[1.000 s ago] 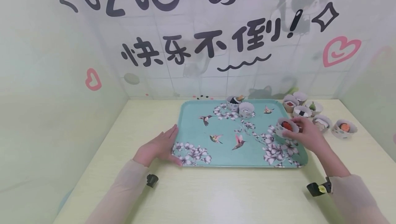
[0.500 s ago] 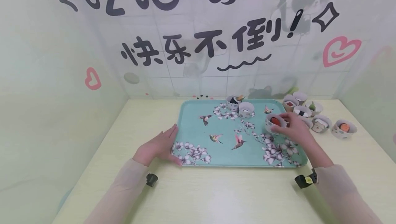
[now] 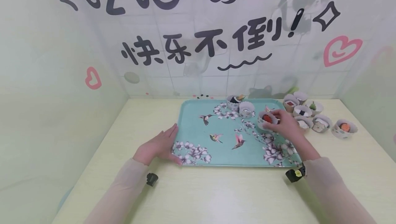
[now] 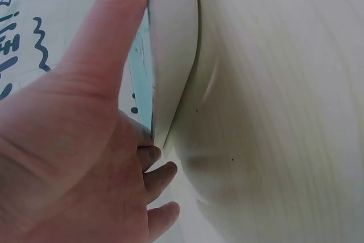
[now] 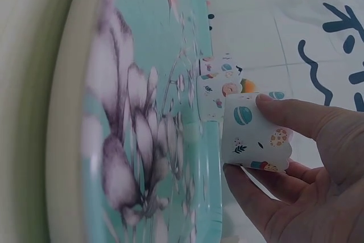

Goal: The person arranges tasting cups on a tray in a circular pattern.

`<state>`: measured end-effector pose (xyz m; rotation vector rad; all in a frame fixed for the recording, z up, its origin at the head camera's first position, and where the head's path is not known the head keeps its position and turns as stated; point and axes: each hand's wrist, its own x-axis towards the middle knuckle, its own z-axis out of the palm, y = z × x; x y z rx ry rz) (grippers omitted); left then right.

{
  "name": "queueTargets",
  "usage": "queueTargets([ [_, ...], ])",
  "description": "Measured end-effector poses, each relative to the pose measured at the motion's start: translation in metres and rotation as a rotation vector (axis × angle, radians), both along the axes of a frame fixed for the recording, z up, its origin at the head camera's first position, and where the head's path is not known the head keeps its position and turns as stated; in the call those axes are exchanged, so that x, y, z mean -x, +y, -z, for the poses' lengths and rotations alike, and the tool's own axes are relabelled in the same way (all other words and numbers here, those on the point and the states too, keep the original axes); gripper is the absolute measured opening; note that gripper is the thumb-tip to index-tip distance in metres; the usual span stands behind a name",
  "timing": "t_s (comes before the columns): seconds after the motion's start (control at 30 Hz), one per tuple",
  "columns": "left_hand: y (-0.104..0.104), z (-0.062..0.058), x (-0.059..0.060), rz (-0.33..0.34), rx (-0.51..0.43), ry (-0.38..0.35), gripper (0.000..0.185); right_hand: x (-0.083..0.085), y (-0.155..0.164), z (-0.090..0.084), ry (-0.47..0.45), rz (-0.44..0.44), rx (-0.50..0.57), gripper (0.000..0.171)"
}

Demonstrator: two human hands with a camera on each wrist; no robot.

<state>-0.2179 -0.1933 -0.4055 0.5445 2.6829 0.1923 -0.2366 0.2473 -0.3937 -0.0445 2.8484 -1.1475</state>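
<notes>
A teal tray (image 3: 198,138) printed with birds and blossoms lies on the pale table. My right hand (image 3: 283,124) grips a paper cup (image 3: 265,119) with red-topped sushi, low over the tray's back right part; in the right wrist view thumb and fingers pinch the cup's wall (image 5: 256,135). Two more cups (image 3: 245,109) stand at the tray's back edge. My left hand (image 3: 159,146) rests on the tray's left rim (image 4: 170,55), thumb along the edge and fingers beneath it.
Several more sushi cups (image 3: 320,122) stand on the table (image 3: 216,193) right of the tray, near the back wall. Decorated walls close the table at the back and both sides.
My right hand has carried the red-topped cup leftward and farther back, from the tray's right edge to over its back right part. The left hand has stayed put.
</notes>
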Motion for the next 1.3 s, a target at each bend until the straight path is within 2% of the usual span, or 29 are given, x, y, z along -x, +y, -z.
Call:
queueTargets([
  [0.2,0.0,0.0,0.0,0.012,0.004,0.004,0.138,0.006,-0.006,0.003,0.004,-0.015,-0.001,0.067],
  [0.7,-0.001,-0.002,0.0,0.024,0.006,0.009,0.137,0.02,-0.021,0.009,-0.093,0.012,0.006,0.065],
  [0.97,-0.001,0.0,0.001,0.026,-0.002,0.007,0.139,0.027,-0.024,0.017,-0.088,-0.01,0.004,0.062],
  [1.3,-0.002,0.004,0.003,0.03,0.002,0.012,0.14,0.034,-0.029,0.018,-0.112,-0.017,-0.024,0.067],
])
